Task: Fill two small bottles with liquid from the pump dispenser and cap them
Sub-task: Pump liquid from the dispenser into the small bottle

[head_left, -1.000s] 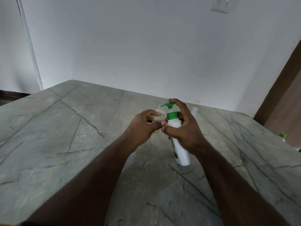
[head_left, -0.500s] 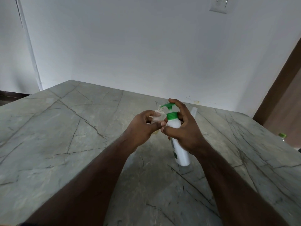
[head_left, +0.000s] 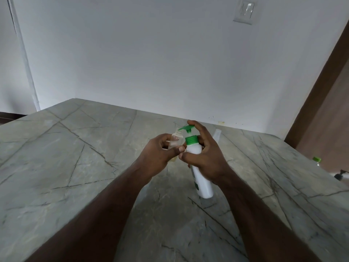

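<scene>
— Pump dispenser [head_left: 203, 178]? Where does it point?
— Standing slightly tilted on the marble table [head_left: 56, 167], green spout aimed left into the small clear bottle's [head_left: 176, 141] mouth.
— Hands?
— Right hand [head_left: 205, 157] grips the dispenser, forefinger on the pump; left hand [head_left: 158, 154] clasps the upright bottle.

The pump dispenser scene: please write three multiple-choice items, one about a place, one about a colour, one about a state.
1. Where does the pump dispenser stand?
A. on the stone table
B. on the floor
C. on a shelf

2. What colour is the pump head?
A. red
B. green
C. black

3. What is the state of the small bottle in the left hand?
A. capped
B. lying flat
C. uncapped, mouth at the spout

Answers:
1 A, its base rests on the table.
2 B, head and collar are green.
3 C, its open neck meets the nozzle while the right hand grips the dispenser, a finger on the pump.
</scene>
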`<action>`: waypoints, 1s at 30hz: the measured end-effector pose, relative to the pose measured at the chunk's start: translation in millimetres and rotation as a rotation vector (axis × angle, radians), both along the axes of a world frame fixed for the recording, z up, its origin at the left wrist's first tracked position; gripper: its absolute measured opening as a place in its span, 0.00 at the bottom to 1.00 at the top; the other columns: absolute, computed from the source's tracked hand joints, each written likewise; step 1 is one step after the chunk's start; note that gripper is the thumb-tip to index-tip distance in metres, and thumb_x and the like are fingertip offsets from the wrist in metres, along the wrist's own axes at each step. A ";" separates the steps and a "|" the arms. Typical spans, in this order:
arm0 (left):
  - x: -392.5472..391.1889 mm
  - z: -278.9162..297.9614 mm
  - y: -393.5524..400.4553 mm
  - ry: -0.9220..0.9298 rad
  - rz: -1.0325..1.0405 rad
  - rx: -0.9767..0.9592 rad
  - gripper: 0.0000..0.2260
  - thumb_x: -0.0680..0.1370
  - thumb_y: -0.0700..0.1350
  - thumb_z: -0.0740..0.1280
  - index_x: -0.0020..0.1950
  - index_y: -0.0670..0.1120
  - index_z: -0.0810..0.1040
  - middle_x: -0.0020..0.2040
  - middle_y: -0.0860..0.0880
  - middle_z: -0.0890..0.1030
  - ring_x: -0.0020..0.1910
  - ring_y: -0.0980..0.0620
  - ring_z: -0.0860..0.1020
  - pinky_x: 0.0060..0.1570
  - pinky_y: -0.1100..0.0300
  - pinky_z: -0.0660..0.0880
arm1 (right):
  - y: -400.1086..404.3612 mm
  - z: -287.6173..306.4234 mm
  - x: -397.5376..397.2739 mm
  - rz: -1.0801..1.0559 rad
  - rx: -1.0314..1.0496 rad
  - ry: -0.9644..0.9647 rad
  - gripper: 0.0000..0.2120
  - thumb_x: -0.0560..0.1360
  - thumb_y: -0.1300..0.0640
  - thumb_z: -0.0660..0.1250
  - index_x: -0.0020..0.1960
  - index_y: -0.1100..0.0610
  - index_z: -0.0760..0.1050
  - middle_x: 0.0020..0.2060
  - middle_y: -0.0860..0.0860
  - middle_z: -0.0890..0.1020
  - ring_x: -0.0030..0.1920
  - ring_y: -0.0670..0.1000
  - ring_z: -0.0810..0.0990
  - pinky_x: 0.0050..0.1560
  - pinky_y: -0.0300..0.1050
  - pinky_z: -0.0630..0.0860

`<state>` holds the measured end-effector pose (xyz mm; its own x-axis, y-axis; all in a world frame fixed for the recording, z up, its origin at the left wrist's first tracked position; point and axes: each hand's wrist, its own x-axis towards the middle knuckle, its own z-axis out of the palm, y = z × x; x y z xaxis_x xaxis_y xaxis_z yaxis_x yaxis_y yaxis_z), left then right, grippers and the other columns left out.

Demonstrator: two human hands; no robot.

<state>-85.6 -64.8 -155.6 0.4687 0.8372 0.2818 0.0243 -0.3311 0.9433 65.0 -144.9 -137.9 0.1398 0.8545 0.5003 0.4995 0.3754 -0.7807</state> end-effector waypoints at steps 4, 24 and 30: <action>0.3 0.5 -1.1 -0.011 0.001 -0.019 0.18 0.76 0.50 0.74 0.64 0.50 0.78 0.55 0.51 0.84 0.52 0.52 0.83 0.43 0.63 0.78 | 0.7 -0.3 -0.5 -0.015 -0.013 -0.029 0.41 0.68 0.65 0.77 0.69 0.35 0.63 0.56 0.34 0.76 0.51 0.45 0.82 0.46 0.43 0.83; 2.6 -3.7 3.1 0.015 0.022 0.010 0.17 0.75 0.51 0.74 0.63 0.51 0.79 0.55 0.53 0.84 0.52 0.52 0.83 0.49 0.57 0.81 | 0.1 -0.7 0.8 -0.020 -0.034 -0.026 0.40 0.68 0.63 0.77 0.71 0.38 0.64 0.58 0.39 0.77 0.52 0.48 0.82 0.50 0.52 0.84; 1.7 -2.9 1.4 0.059 0.003 0.033 0.19 0.76 0.50 0.73 0.66 0.50 0.78 0.55 0.53 0.84 0.52 0.52 0.83 0.51 0.55 0.82 | -1.8 -1.1 2.2 -0.012 0.004 0.039 0.33 0.69 0.65 0.77 0.67 0.43 0.69 0.53 0.46 0.81 0.47 0.50 0.84 0.43 0.44 0.82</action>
